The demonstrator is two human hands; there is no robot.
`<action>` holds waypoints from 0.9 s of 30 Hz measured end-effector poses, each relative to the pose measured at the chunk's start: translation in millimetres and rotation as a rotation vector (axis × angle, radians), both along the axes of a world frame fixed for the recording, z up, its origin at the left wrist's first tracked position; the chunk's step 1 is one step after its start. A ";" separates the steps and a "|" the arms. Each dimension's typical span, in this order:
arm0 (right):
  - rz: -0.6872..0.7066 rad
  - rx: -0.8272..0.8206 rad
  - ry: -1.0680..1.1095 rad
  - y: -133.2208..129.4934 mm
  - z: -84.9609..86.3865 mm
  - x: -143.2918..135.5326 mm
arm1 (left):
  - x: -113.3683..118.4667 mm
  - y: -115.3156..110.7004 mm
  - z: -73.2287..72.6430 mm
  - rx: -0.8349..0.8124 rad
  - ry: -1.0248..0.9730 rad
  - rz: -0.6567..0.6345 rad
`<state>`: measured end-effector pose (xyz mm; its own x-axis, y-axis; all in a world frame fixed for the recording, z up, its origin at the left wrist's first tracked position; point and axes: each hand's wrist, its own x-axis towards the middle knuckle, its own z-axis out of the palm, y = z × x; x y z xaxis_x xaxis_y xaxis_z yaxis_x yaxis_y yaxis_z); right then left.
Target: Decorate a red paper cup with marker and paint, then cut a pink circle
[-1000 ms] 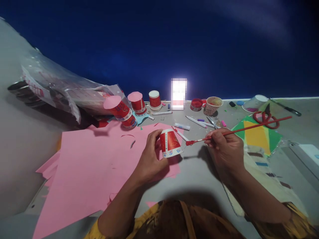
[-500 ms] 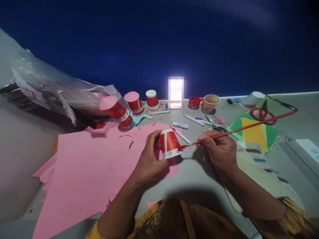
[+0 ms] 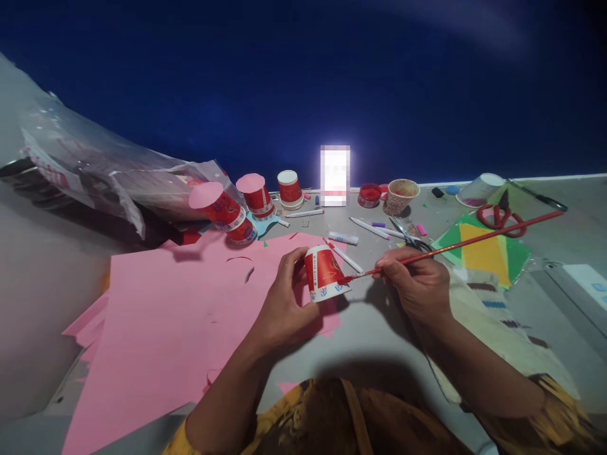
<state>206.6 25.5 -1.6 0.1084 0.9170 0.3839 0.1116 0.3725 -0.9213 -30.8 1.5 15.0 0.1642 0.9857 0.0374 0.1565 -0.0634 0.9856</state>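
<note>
Across the grey tabletop [image 3: 374, 328] I see a cluttered craft spread under a deep blue backdrop: a large pink paper sheet [image 3: 171, 316] on the left, crumpled clear plastic bags [image 3: 109, 170] behind it, three upturned red paper cups [image 3: 256, 196], a small red paint pot [image 3: 368, 195], a speckled paper cup [image 3: 399, 196], loose white markers [image 3: 370, 229], red-handled scissors [image 3: 497, 216] and a green-and-yellow paper sheet [image 3: 484, 251]. My left hand [image 3: 284, 303] clasps a small red-and-white paper cup [image 3: 324, 273], tipped on its side just above the pink sheet's edge, its white rim band marked with small blue figures. My right hand [image 3: 417, 281] pinches a long red-handled paintbrush [image 3: 455, 246], whose red-loaded tip touches the cup's side.
</note>
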 end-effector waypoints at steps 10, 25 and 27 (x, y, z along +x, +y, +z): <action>0.006 0.017 -0.007 -0.2 -0.9 2.4 | 0.8 0.6 -0.5 0.012 0.029 0.014; -0.037 0.005 0.044 1.6 -7.3 4.6 | -0.7 -0.1 0.1 0.018 0.059 0.019; -0.030 0.016 0.052 1.1 -5.8 4.1 | -0.5 -0.1 0.6 0.014 0.056 0.020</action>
<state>210.7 26.6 -7.4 0.1558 0.9069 0.3914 0.0748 0.3843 -0.9202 -31.3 1.4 15.5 0.1462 0.9883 0.0428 0.2124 -0.0736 0.9744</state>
